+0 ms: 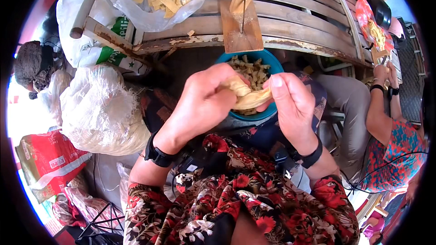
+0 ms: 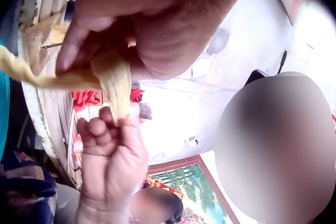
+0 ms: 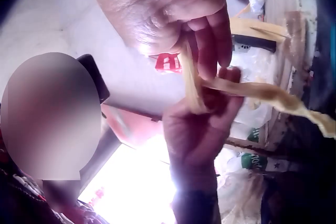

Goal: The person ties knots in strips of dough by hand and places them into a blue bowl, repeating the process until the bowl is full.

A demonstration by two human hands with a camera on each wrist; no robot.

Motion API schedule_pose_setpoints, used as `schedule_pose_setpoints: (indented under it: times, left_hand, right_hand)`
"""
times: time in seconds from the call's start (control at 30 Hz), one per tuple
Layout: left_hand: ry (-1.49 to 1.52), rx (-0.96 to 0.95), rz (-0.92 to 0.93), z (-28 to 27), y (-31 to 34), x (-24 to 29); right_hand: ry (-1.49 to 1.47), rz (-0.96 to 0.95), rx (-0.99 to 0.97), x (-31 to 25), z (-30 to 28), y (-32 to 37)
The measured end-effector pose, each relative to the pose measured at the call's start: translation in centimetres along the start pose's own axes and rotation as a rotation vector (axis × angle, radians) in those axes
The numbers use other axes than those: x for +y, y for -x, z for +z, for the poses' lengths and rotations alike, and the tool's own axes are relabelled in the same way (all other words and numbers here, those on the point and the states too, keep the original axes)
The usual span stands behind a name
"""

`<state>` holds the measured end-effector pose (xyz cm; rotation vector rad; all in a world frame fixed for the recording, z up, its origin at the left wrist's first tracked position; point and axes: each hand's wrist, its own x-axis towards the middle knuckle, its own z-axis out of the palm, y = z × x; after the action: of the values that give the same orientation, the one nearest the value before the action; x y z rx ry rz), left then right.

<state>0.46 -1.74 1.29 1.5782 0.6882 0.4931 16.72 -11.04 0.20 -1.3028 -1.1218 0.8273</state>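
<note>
Between my two hands is a pale yellow, flat, soft strip (image 1: 249,100), folded over itself. My left hand (image 1: 195,104) curls its fingers and thumb round the folded part. From the other side my right hand (image 1: 293,104) pinches an end between thumb and fingers. In the left wrist view, a long tail of the strip (image 2: 47,81) hangs off to one side, and a short end points to the right fingertips. Just below the hands stands a teal basin (image 1: 278,63) holding many short yellowish pieces (image 1: 254,70), partly hidden by the hands.
A slatted bench (image 1: 290,29) lies ahead, bearing a wooden block stand (image 1: 240,41) with an upright metal rod. A clear plastic bag (image 1: 131,11) of yellow strips sits at its left. A large stuffed bag (image 1: 102,113) is at my left; another person (image 1: 390,154) works at right.
</note>
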Motion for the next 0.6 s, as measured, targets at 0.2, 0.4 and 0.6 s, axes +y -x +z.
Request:
schedule_pose_setpoints:
  times: [0.2, 0.4, 0.6]
  left_hand:
    - [0.657, -0.078, -0.149, 0.9, 0.8, 0.7]
    - [0.416, 0.175, 0.022, 1.5, 1.2, -0.4]
    - [-0.012, 0.205, 0.212, 2.9, 1.8, -1.0]
  right_hand:
    - [-0.342, 0.110, -0.132, 0.9, 1.5, 0.1]
    - [-0.367, 0.054, -0.062, 0.4, 0.9, 0.4]
    - [-0.193, 0.177, -0.004, -0.7, 1.0, 1.9]
